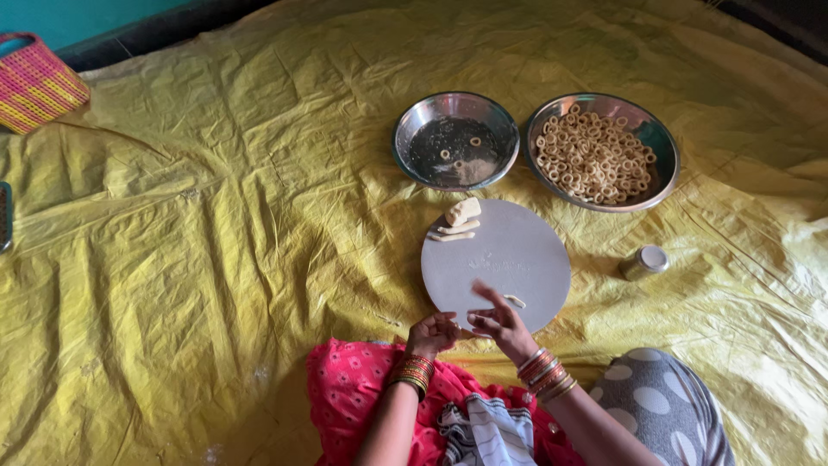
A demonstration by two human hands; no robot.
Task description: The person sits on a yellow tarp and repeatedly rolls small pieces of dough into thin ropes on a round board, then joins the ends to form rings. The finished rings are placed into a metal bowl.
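The right hand, fingers loosely spread and holding nothing visible, hovers just short of the small dough strip (long axis slanting rightward), while the curled left hand sits farther off.

I see a crumpled yellow plastic sheet covering the floor, a teal wall at top left above a dark baseboard, a pink woven basket beside it, soft dim daylight
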